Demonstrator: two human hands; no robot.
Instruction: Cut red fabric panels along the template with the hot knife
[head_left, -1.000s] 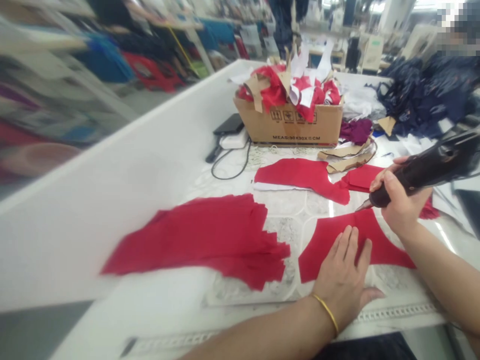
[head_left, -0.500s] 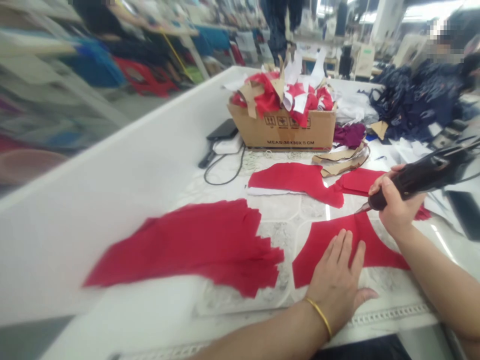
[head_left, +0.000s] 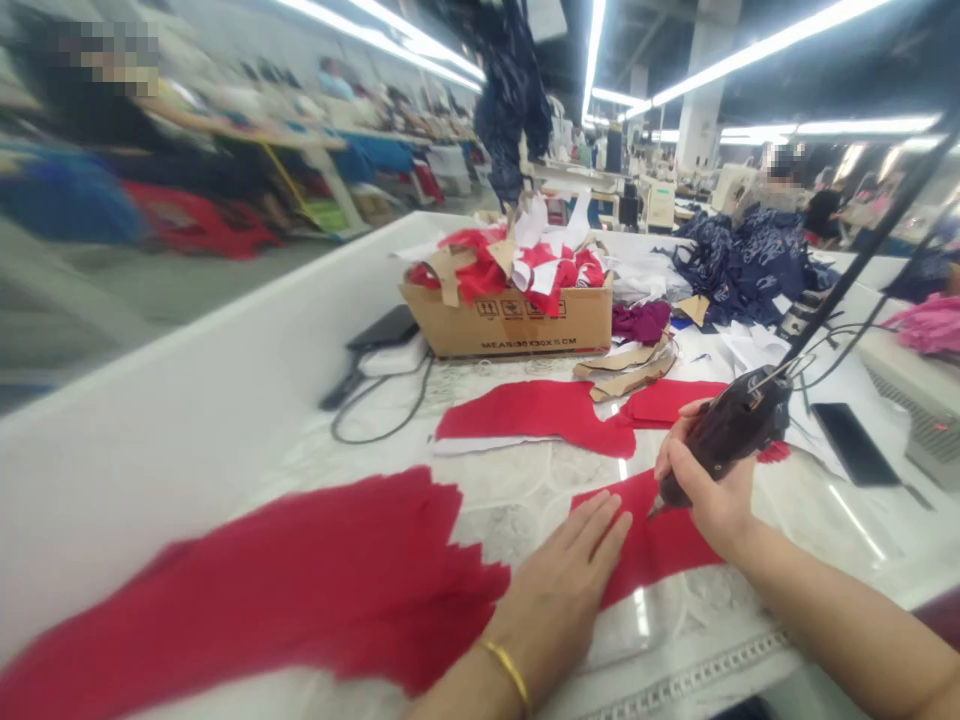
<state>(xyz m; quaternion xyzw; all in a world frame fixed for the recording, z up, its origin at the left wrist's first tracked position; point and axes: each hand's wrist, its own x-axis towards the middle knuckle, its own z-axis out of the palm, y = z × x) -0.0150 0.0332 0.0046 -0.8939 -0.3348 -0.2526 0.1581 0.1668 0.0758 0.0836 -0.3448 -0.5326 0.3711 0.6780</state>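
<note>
My left hand (head_left: 559, 575) lies flat, its fingers stretched over the left part of a cut red fabric piece (head_left: 679, 545). A yellow bangle is round that wrist. In my right hand (head_left: 712, 495) is a black corded power tool (head_left: 735, 425) with a thin pointed tip, tilted down to the left. The tip meets the red piece, or is just above it, right of my left fingertips. To the left lies a fanned pile of red fabric pieces (head_left: 300, 580). Beyond my hands lie another red piece (head_left: 532, 412) over white material and a smaller red stack (head_left: 667, 402).
A cardboard box (head_left: 517, 335) heaped with scraps stands at the back. Left of it are a dark device and a cable (head_left: 382, 438). A phone (head_left: 855, 445) and navy garments (head_left: 757, 260) lie to the right. A white raised wall (head_left: 225, 380) edges the table; a tape measure (head_left: 697, 675) runs along the front.
The tool tip has moved from the red piece's far edge to inside it. My left hand has shifted toward the piece's left part. The camera view has tilted up and turned right.
</note>
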